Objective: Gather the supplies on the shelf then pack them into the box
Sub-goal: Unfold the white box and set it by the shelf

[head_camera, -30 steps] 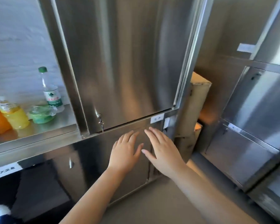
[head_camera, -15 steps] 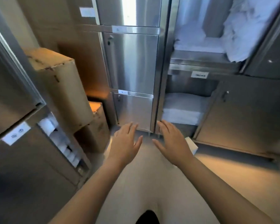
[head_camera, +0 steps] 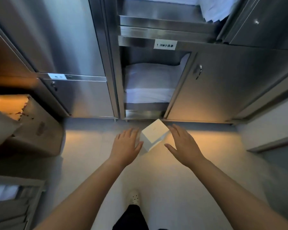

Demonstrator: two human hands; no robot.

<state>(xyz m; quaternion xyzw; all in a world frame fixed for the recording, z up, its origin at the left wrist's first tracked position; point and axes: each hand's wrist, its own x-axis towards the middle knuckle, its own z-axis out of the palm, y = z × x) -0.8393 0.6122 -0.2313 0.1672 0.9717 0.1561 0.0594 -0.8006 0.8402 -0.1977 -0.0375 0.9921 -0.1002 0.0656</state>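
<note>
1. Head view: a small white box (head_camera: 154, 135) sits on the floor just in front of the steel cabinet (head_camera: 83, 47). The left hand (head_camera: 125, 143) and right hand (head_camera: 183, 143) flank it, fingers straight and spread, gripping nothing. I cannot tell whether either hand touches the box.
2. Judging by this, the task is barely begun. The box looks closed and neither hand holds a supply, so gathering and packing both seem left to do.
3. Folded white linen (head_camera: 148, 85) fills the open lower compartment directly behind the box. More white cloth (head_camera: 214, 9) lies on the shelf above.
4. An open cabinet door (head_camera: 223, 90) stands out on the right, and a paper label (head_camera: 165, 45) marks the shelf edge. A torn cardboard carton (head_camera: 32, 127) stands at the left.
5. The box sits close to the compartment mouth, which may crowd any reach for the linen.
</note>
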